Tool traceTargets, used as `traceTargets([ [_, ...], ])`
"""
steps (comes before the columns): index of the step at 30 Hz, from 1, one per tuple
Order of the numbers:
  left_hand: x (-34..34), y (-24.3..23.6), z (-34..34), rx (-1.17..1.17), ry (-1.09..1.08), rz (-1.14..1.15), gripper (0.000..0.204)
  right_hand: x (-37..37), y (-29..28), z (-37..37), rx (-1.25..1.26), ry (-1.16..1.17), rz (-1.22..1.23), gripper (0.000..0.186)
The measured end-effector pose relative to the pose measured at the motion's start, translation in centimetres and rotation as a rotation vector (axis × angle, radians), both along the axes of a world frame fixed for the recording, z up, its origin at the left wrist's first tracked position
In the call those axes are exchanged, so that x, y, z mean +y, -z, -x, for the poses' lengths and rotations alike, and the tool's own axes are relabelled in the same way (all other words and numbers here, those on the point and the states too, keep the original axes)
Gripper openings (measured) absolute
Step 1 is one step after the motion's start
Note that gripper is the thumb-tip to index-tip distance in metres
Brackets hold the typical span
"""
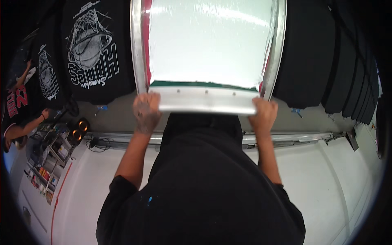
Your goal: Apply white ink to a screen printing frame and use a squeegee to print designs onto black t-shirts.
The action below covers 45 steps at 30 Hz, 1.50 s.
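Black shirt [196, 192] filling the bottom of the view, closest thing to the lens, small blue paint speck on it. Way off left of the left hand: another person's arm [24, 126] by a cluttered cart [49, 159], plus black printed tees [92, 49] with a white basketball-hoop graphic laid flat on their boards. Left hand [146, 112] curled tight around the near-left corner of the screen frame [206, 104], fingers wrapped over the aluminium rail. Right hand [263, 114] doing the same on the near-right corner, closed on the rail. So both gripping, pretty evenly spaced, neither obviously nearer than the other. Frame running straight away from both hands, long axis pointing forward and away from the body, near rail crosswise between the two fists. White mesh [210, 41] stretching beyond the knuckles, thin green strip just past the near rail, red edging along the side rails. Can't tell whether the far end is resting on anything, cut off at the top. Further right of the right hand: stack of plain black shirts [326, 57] fanned out, metal rail [302, 136] below.
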State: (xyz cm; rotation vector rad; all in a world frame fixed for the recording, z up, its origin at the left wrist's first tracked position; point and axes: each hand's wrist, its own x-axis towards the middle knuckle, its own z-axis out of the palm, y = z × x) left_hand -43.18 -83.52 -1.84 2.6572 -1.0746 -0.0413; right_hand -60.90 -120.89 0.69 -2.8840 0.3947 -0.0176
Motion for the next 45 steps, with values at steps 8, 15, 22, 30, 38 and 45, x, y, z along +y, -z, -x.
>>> traceTargets([
  [8, -8.1, 2.0, -14.1, -0.140, -0.043, 0.069, 0.023, -7.3, 1.6, -13.4, -0.126, 0.025, 0.073, 0.030],
  [15, -18.8, 1.4, -36.9, -0.157, -0.077, -0.073, 0.035, -17.9, 0.2, -34.7, -0.090, 0.055, 0.115, 0.036],
  [22, -23.7, -4.4, -40.8, -0.008, -0.108, -0.200, 0.050, -22.0, -1.9, -39.8, 0.109, 0.036, 0.139, 0.045],
  [30, -6.2, -3.8, -14.6, -0.118, 0.024, -0.220, 0.036, -8.6, -4.9, -14.2, -0.023, -0.135, 0.191, 0.035],
  [38, -1.6, -1.4, -2.0, 0.164, -0.026, -0.074, 0.028, -1.3, -1.1, -2.4, 0.131, 0.057, -0.059, 0.029],
  [45, -2.6, 0.9, -2.4, -0.051, -0.036, 0.007, 0.026, -1.4, 1.4, -2.0, -0.104, 0.040, 0.070, 0.028],
])
